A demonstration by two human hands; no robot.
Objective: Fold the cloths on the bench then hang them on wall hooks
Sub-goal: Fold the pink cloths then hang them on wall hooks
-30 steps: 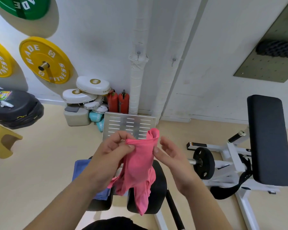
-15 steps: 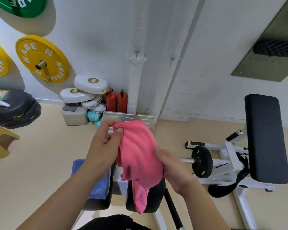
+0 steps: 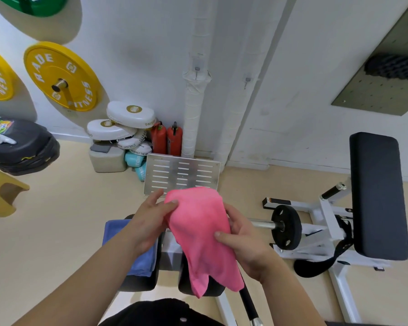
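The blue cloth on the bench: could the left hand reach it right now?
Probably yes: the blue cloth lies uncovered just below the left hand, though that hand is pinching the pink cloth.

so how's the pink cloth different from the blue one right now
The pink cloth is held up, pinched by the left hand and gripped by the right hand; the blue cloth lies on the black bench pad, in neither hand. The pink cloth hangs loose with uneven lower ends; the blue cloth lies flat, partly hidden by the left hand. Both are plain cloths, neither yet on a wall hook.
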